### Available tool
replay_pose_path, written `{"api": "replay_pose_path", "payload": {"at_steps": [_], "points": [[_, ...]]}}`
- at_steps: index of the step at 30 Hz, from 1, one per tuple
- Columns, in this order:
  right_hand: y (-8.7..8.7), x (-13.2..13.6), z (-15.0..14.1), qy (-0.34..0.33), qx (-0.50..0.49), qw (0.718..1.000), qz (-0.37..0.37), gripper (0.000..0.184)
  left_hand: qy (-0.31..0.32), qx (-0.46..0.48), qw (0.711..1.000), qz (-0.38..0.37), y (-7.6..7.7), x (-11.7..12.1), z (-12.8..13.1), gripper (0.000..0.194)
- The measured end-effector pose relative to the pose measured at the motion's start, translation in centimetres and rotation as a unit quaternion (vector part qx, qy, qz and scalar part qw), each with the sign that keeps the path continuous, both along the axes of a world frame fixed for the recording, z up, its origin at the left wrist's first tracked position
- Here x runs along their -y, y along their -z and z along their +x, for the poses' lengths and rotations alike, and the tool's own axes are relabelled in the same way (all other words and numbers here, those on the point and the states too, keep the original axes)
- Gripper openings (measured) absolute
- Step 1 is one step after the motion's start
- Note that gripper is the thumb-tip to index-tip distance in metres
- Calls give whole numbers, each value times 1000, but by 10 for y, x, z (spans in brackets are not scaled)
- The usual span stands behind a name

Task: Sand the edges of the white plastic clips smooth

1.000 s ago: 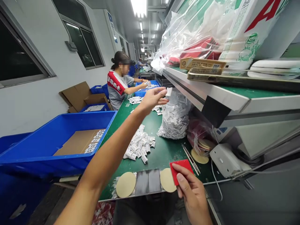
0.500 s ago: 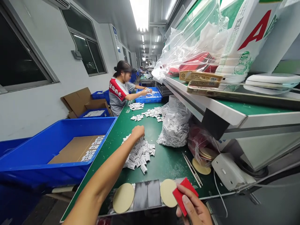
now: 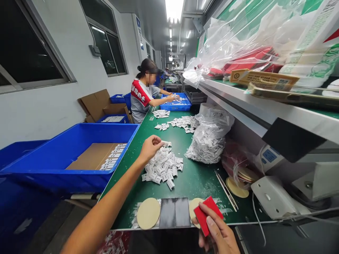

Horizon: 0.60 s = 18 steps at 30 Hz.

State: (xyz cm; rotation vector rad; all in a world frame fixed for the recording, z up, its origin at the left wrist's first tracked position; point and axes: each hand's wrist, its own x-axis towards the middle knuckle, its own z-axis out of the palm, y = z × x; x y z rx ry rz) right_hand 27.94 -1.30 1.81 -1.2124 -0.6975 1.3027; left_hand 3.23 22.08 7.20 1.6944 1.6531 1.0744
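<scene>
My left hand (image 3: 151, 149) is over the far end of a heap of small white plastic parts (image 3: 162, 167) on the green bench. Its thumb and fingers are pinched, with a white plastic part (image 3: 166, 144) at the tips. At the near edge, my right hand (image 3: 218, 233) grips a flat red square pad (image 3: 208, 215) between thumb and fingers. Beside and partly behind that hand is a pale yellow disc (image 3: 194, 209). Two dark grey rectangular sheets (image 3: 167, 212) lie left of it, then another yellow disc (image 3: 148, 213).
A blue bin (image 3: 66, 180) with cardboard and a row of white parts stands left of the bench. On the right are a clear bag of white parts (image 3: 208, 143), tweezers (image 3: 226, 190) and an overhanging shelf (image 3: 265, 116). A co-worker (image 3: 144, 93) handles parts at a blue tray (image 3: 176, 106).
My left hand has lifted and turned at the heap, and a white part now shows at its fingertips. My right hand still holds the red pad. The view has shifted slightly.
</scene>
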Motion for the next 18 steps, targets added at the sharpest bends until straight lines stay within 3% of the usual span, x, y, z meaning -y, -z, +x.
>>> {"api": "replay_pose_path", "payload": {"at_steps": [4,8,11,13,15,16,18], "points": [[-1,-8,-15,11,3,999,43,37,-34,104,991,76,15,108,5,33],[-12,-11,-29,36,-60,994,83,22,-52,126,981,140,33,199,16,12],[-36,-7,-39,-63,-110,987,101,26,-51,124,973,189,37,228,26,15],[-52,-9,-44,-208,-112,968,83,31,-90,150,964,200,35,236,31,31],[-63,-16,-46,-347,-49,934,71,32,-117,180,951,224,30,240,33,51],[-66,-22,-46,-365,7,928,73,33,-111,184,947,237,28,242,33,58],[-68,-33,-48,-291,122,943,103,32,-77,173,948,255,24,246,32,64]]}}
